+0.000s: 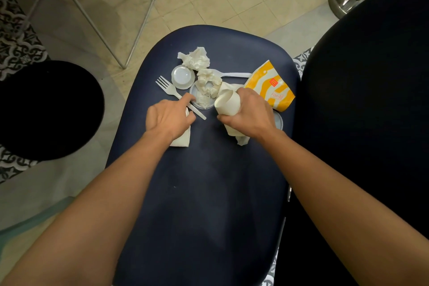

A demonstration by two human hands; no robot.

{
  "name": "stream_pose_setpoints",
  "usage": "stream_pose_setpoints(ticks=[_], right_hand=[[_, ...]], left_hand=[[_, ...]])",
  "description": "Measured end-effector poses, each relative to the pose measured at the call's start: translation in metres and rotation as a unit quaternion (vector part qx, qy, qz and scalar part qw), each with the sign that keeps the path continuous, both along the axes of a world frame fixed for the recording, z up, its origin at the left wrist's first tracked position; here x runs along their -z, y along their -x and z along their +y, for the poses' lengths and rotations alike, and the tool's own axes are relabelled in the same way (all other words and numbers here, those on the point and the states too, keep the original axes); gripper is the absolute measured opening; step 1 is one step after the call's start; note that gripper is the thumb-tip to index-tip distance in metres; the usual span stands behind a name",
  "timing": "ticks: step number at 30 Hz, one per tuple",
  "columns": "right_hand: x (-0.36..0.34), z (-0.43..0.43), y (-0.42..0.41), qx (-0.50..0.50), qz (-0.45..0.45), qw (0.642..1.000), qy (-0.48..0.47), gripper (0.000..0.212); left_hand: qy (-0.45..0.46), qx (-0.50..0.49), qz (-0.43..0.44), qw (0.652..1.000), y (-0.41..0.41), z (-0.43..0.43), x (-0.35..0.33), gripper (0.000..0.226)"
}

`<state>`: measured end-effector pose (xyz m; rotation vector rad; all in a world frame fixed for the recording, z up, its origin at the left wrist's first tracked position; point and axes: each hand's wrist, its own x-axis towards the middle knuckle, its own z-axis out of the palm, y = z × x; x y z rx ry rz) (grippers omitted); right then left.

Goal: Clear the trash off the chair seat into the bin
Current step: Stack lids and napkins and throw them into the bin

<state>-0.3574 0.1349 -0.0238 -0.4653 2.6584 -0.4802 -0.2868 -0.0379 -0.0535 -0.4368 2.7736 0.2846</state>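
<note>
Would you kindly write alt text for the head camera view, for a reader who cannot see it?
A person's right hand grips a paper cup over a dark blue chair seat strewn with trash, while the left hand reaches toward a plastic fork. Crumpled tissues and a yellow-and-white paper bag lie beyond; a black bin stands on the floor at left.

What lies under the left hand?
A folded white napkin on the seat; its lower part shows beyond the left hand. The hand covers its upper part, so anything else beneath cannot be seen.
</note>
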Motion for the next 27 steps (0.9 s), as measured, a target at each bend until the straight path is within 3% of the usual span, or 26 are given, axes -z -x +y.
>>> stream_pose_setpoints(ticks=[6,11,15,22,27], right_hand=[[0.005,0.002,-0.004,-0.013,-0.019,1.0,0.005,0.06],[0.004,0.001,-0.009,-0.013,-0.033,0.999,0.001,0.054],[0.004,-0.002,-0.013,-0.021,-0.044,0.999,-0.003,0.053],[0.006,-0.009,-0.02,-0.026,-0.045,0.999,-0.009,0.051],[0.007,-0.013,-0.022,-0.027,-0.045,0.999,-0.004,0.052]], left_hand=[[0.019,0.015,-0.035,0.999,0.002,0.003,0.009,0.027],[0.033,0.06,-0.082,0.994,-0.004,0.0,0.007,0.028],[0.058,0.072,-0.07,0.993,-0.017,0.0,0.011,0.022],[-0.023,-0.081,-0.072,0.994,-0.022,-0.011,0.006,0.053],[0.0,-0.061,-0.109,0.992,-0.025,-0.012,0.007,0.049]])
